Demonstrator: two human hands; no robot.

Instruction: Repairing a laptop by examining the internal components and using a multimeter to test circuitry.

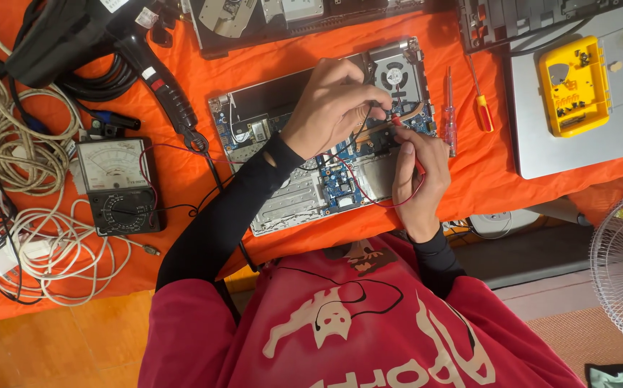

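While both probes sit on the laptop board [340,179] | left hand [329,108] pinches black probe; right hand [418,176] grips red probe [395,123] | risk: tip slipping could bridge neighbouring contacts

On the orange-draped bench, a black analogue multimeter [115,185] lies at left, its pale rectangular dial face [112,164] marked with curved scales above a round selector knob. Small white labels [148,73] wrap the black heat gun's handle [159,80] above it. At far right sits a flat yellow plastic case [574,86] with moulded recesses.
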